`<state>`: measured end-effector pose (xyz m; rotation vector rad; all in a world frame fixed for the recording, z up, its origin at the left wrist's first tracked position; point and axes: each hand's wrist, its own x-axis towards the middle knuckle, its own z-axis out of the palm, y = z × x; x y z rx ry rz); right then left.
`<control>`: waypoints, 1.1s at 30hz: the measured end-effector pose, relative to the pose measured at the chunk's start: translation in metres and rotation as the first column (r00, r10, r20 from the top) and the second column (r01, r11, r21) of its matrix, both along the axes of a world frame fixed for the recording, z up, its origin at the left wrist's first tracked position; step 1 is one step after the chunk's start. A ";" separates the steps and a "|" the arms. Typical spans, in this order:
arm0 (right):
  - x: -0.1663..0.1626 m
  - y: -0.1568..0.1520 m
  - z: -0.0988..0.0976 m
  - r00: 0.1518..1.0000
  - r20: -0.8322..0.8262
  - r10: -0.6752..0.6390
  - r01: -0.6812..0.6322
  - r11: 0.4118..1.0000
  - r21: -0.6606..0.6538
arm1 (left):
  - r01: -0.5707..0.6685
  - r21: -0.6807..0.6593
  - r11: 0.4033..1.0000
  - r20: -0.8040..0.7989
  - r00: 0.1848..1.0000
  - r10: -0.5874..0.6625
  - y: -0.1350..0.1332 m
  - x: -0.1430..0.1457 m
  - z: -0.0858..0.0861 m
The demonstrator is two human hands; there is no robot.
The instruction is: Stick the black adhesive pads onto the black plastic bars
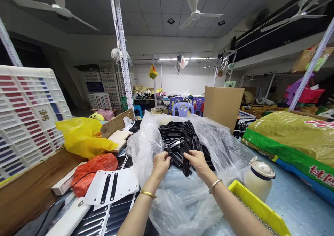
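Note:
In front of me a clear plastic bag lies spread around a heap of black flat plastic pieces. My right hand pinches a dark, textured black strip upright between thumb and fingers, over the near side of the heap. Just left of it, my left hand is closed at the fingertips on a small black piece, mostly hidden by the fingers. To the left, a white card carries two long black strips with holed ends.
On the right stand a cream lidded jug, a yellow tray of small parts and a big green-and-yellow sack. Left are a red bag, a yellow bag and a white crate. A cardboard box rises behind.

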<state>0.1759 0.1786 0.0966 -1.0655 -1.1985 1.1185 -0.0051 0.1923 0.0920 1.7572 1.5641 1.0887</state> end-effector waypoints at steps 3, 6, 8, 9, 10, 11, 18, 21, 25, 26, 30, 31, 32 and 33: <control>0.004 -0.015 0.016 0.997 -0.069 0.032 -0.031 0.999 0.011 | 0.067 0.046 0.997 0.352 0.933 -0.079 -0.013 -0.001 0.020; 0.008 -0.041 0.025 0.991 -0.106 0.086 -0.088 0.996 -0.013 | 0.168 0.059 0.984 0.601 0.781 -0.169 -0.042 -0.003 0.028; 0.012 -0.063 0.026 0.986 -0.118 0.119 -0.125 0.991 -0.045 | 0.224 0.049 0.973 0.701 0.686 -0.193 -0.066 -0.003 0.027; 0.014 -0.075 0.024 0.983 -0.123 0.133 -0.142 0.988 -0.065 | 0.247 0.039 0.968 0.736 0.648 -0.195 -0.079 -0.002 0.025; 0.017 -0.087 0.022 0.981 -0.130 0.145 -0.157 0.984 -0.087 | 0.265 0.029 0.964 0.762 0.618 -0.193 -0.091 -0.002 0.022; 0.020 -0.099 0.018 0.978 -0.137 0.156 -0.172 0.979 -0.109 | 0.280 0.014 0.960 0.784 0.592 -0.185 -0.103 -0.001 0.018; 0.047 -0.170 -0.023 0.962 0.094 0.256 -0.225 0.939 -0.261 | 0.286 -0.243 0.927 0.839 0.542 0.052 -0.176 0.011 -0.018; 0.054 -0.190 -0.041 0.879 0.390 0.275 -0.165 0.942 -0.291 | 0.269 -0.307 0.913 0.813 0.573 0.105 -0.199 0.017 -0.036; 0.053 -0.209 -0.057 0.506 0.837 0.208 -0.007 0.971 -0.237 | 0.262 -0.419 0.870 0.749 0.641 0.168 -0.223 0.028 -0.064; 0.052 -0.213 -0.060 0.420 0.886 0.197 0.004 0.976 -0.218 | 0.252 -0.443 0.860 0.732 0.655 0.186 -0.228 0.032 -0.071; 0.046 -0.221 -0.070 0.316 0.926 0.207 -0.027 0.977 -0.210 | 0.220 -0.499 0.838 0.692 0.683 0.233 -0.241 0.043 -0.095; 0.045 -0.222 -0.072 0.331 0.919 0.215 -0.033 0.976 -0.217 | 0.210 -0.508 0.836 0.684 0.688 0.242 -0.242 0.045 -0.100; 0.044 -0.224 -0.073 0.353 0.909 0.223 -0.031 0.974 -0.226 | 0.198 -0.514 0.835 0.677 0.692 0.252 -0.243 0.047 -0.104; 0.044 -0.226 -0.074 0.376 0.898 0.229 -0.017 0.970 -0.241 | 0.186 -0.517 0.835 0.671 0.694 0.261 -0.242 0.048 -0.108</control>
